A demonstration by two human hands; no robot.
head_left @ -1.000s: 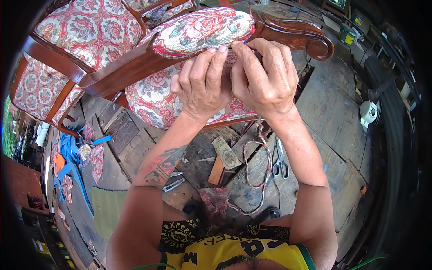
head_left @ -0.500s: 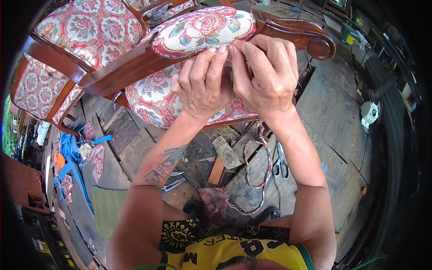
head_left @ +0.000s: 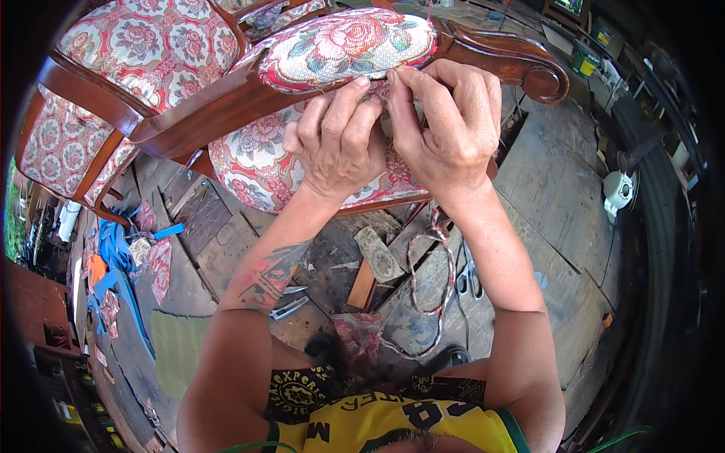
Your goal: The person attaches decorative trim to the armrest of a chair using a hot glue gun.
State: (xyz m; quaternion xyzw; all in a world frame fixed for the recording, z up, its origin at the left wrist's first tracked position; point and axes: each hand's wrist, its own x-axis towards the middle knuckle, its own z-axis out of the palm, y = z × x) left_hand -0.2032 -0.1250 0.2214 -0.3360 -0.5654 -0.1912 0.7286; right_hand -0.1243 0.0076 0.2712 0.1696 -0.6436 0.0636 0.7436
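Note:
A floral armrest pad point(head_left: 351, 47) is set in the dark carved wooden arm point(head_left: 200, 113) of a chair. My left hand point(head_left: 336, 140) touches the pad's lower edge with its fingertips, the fingers curled together. Beside it, to the right, my right hand point(head_left: 445, 121) pinches at the same edge with thumb and index finger. What lies between the fingertips of either hand is too small to make out. Below the arm, partly behind my hands, shows the floral seat point(head_left: 253, 162).
More floral upholstery point(head_left: 147, 49) stands at the upper left. On the plank floor point(head_left: 559, 174) lie blue strips point(head_left: 113, 245), scissors point(head_left: 470, 275), a knife point(head_left: 289, 307), a braided rope point(head_left: 414, 291), a wood block point(head_left: 362, 285) and fabric scraps point(head_left: 357, 332). A white device point(head_left: 618, 189) is at the right.
My left fingertips have shifted slightly and parted a little from the right ones. The right hand keeps its pinch. The armrest appears slightly turned and shifted right in the view.

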